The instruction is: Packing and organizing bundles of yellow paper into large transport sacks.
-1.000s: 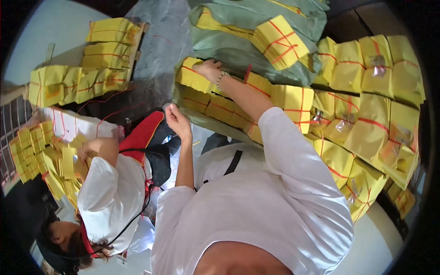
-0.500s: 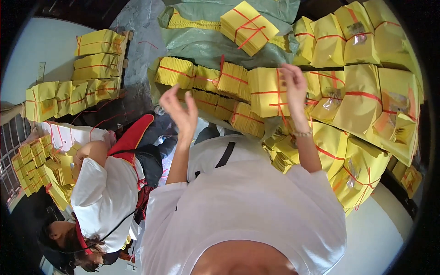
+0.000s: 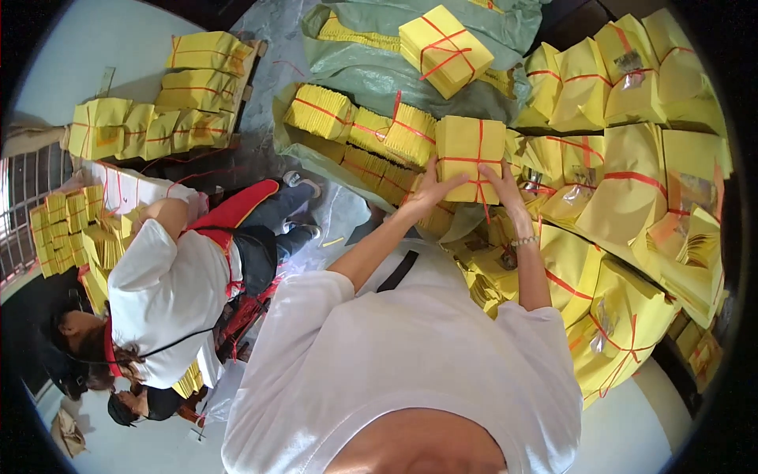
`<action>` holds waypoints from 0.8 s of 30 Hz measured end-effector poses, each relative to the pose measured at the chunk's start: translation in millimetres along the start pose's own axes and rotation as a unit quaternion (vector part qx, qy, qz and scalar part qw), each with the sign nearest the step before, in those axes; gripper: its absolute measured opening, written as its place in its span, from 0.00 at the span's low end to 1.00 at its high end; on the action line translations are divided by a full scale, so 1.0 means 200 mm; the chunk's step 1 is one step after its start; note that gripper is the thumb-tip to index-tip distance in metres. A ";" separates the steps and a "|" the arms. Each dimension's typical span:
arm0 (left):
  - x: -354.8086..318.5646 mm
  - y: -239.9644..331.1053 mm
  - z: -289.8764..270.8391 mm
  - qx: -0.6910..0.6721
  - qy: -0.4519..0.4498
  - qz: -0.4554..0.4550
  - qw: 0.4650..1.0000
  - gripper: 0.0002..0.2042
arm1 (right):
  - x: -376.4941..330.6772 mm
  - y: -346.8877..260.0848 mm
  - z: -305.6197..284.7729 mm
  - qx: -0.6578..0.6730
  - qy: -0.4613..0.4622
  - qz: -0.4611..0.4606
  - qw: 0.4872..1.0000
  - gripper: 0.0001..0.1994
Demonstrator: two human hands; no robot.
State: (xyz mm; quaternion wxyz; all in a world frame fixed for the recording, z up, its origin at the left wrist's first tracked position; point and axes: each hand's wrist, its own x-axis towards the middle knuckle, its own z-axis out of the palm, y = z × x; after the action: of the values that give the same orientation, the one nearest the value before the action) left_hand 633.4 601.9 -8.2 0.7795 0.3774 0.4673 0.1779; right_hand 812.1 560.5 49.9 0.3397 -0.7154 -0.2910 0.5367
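A square bundle of yellow paper (image 3: 458,136), tied crosswise with red string, is between my two hands. My left hand (image 3: 429,192) grips its near left corner, thumb on the top face. On its near right corner my right hand (image 3: 505,188) closes the same way; a beaded bracelet circles that wrist. The fingers under the bundle are hidden. Left of it, rows of similar tied bundles (image 3: 322,110) stand in an open green plastic sack (image 3: 296,142). Another cross-tied bundle (image 3: 446,49) lies tilted on top of a farther green sack (image 3: 371,67).
Large yellow paper packs (image 3: 628,178) with red ties are stacked along the right. More yellow packs (image 3: 197,91) sit on a wooden rack at the far left. A co-worker in a white shirt (image 3: 162,276) is beside me at the left, near small stacked bundles (image 3: 59,229).
Both hands, raised and apart before, have come down and together onto the cross-tied bundle and taken hold of it. The view has shifted slightly; a second person now shows at lower left.
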 end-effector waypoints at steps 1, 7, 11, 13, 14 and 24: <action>-0.02 0.01 -0.01 -0.080 -0.018 -0.005 0.997 0.53 | 0.00 -0.02 0.02 0.016 -0.007 -0.022 1.000 0.31; -0.10 -0.02 -0.06 -0.250 -0.064 -0.008 0.966 0.38 | 0.06 0.10 0.05 -0.042 0.001 -0.157 0.987 0.34; -0.22 0.00 -0.12 -0.307 -0.043 0.015 0.951 0.33 | -0.03 -0.19 0.12 0.007 -0.127 -0.111 0.986 0.39; -0.28 0.04 -0.11 -0.305 -0.004 0.049 0.951 0.32 | 0.01 -0.17 0.13 -0.024 -0.131 -0.137 0.982 0.39; -0.30 0.04 -0.13 -0.306 -0.003 0.051 0.951 0.32 | 0.04 -0.17 0.14 -0.053 -0.134 -0.162 0.976 0.40; -0.24 0.25 -0.43 -0.335 0.138 0.063 0.930 0.28 | 0.42 -0.53 0.54 -0.022 -0.289 -0.047 0.956 0.38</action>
State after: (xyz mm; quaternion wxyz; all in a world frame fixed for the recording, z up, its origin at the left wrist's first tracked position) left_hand 538.6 640.6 33.8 0.7754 0.0947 0.4593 0.4229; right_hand 723.4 708.6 64.6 0.2504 -0.5224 -0.4220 0.6973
